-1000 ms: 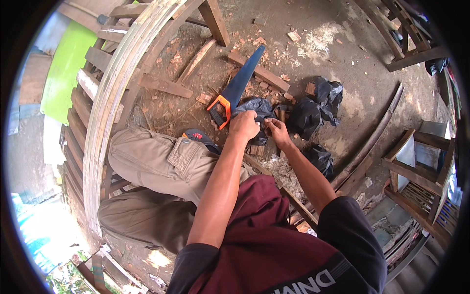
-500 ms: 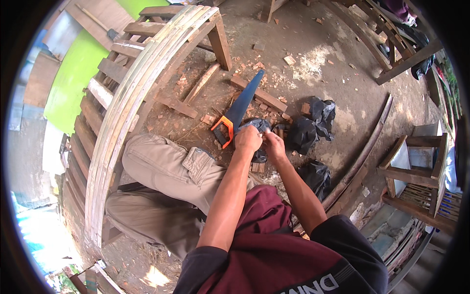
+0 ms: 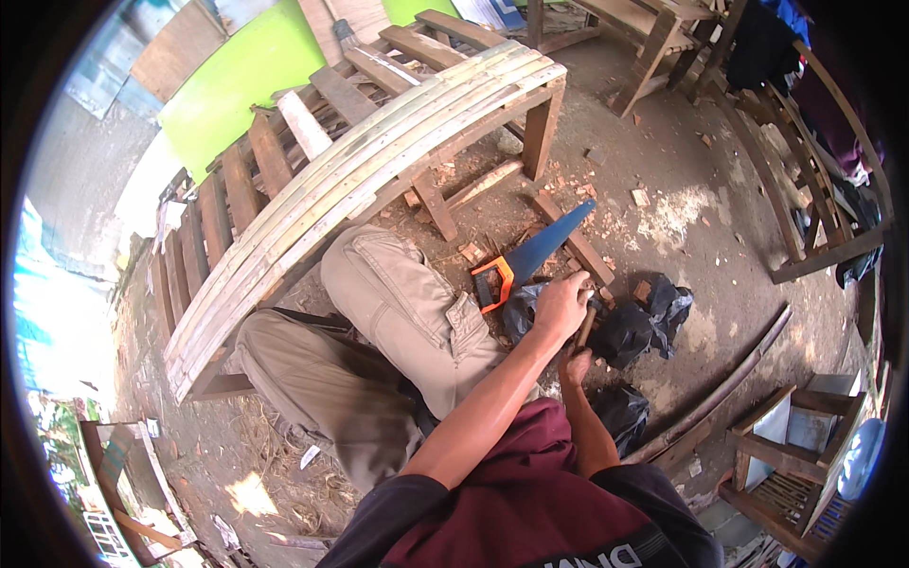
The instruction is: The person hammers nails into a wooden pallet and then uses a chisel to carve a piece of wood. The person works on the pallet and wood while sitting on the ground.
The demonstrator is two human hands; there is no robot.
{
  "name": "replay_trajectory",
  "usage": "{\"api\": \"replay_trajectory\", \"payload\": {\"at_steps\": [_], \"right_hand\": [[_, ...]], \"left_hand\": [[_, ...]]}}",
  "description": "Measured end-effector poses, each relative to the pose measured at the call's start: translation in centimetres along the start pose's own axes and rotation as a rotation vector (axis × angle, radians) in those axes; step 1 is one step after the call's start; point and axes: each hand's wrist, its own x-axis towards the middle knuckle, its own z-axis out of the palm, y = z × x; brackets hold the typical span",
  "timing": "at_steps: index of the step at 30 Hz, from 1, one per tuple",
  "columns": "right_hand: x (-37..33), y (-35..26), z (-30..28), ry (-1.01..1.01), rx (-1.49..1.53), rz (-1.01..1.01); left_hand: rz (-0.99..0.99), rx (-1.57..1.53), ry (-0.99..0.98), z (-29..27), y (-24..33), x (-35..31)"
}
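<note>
My left hand (image 3: 562, 305) is closed over the black plastic bags, fingertips pinched; what they hold is too small to make out. Just below it, my right hand (image 3: 574, 365) grips a short brown wooden stick (image 3: 586, 328) that points up past the left fingers. Beside the left hand lies a crumpled black plastic bag (image 3: 521, 312). A handsaw (image 3: 547, 248) with a blue blade and an orange and black handle rests left of the hands, its blade across a wooden block (image 3: 589, 257).
A slatted wooden bench (image 3: 379, 151) curves along my left. More black bags (image 3: 629, 333) sit right of my hands. A long curved wooden strip (image 3: 724, 383) lies on the dirt floor, near a small wooden frame (image 3: 791, 450). Wood chips are scattered ahead.
The view has swung, shifting the scene rightward and down. My hands, close together before, have separated: the left is farther forward, the right lower, with the wooden stick now showing in it.
</note>
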Motion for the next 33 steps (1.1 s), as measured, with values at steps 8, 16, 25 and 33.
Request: {"api": "replay_trajectory", "payload": {"at_steps": [8, 16, 25, 33], "right_hand": [[-2.3, -17.9, -3.9, 0.041, 0.429, -0.280], [0.9, -40.9, -14.2, -0.406, 1.193, 0.000], [-4.7, -47.2, -10.3, -0.621, 1.148, 0.070], [-11.1, -49.0, -5.0, -0.674, 1.090, 0.066]], "left_hand": [[0.018, -0.565, 0.255, -12.6, 5.9, 2.3], [0.121, -0.129, 0.815, -36.2, -6.2, 6.3], [-0.193, 0.040, 0.628, -44.3, -12.5, 8.0], [-0.212, -0.022, 0.631, -43.9, -13.6, 9.4]]}}
